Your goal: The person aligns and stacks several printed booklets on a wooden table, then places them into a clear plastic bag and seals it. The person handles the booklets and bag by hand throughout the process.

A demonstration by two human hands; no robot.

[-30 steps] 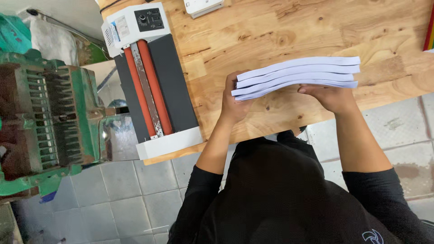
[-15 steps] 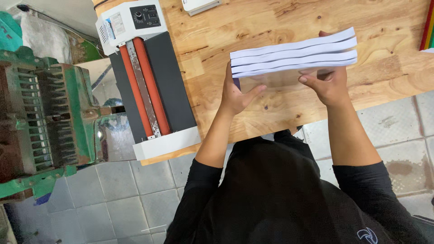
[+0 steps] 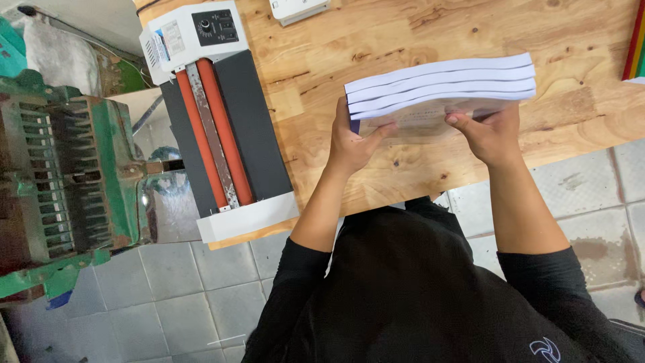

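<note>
Fingers, left hand [image 3: 353,141]: clamped on the stack's 9 o'clock end, thumb across its underside.
Fingers, right hand [image 3: 494,134]: gripping the stack's 5 o'clock edge from below.
Stack of white booklets [image 3: 440,84]: four, level, held over the wooden table [image 3: 403,27].
Laminator [image 3: 215,121]: at 9 o'clock of the stack, on the table edge.
Green machine [image 3: 60,175]: far 9 o'clock.

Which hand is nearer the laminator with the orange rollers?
Left. The left hand grips the paper stack at the end facing the laminator; the right hand holds the stack farther along, away from it.
</note>
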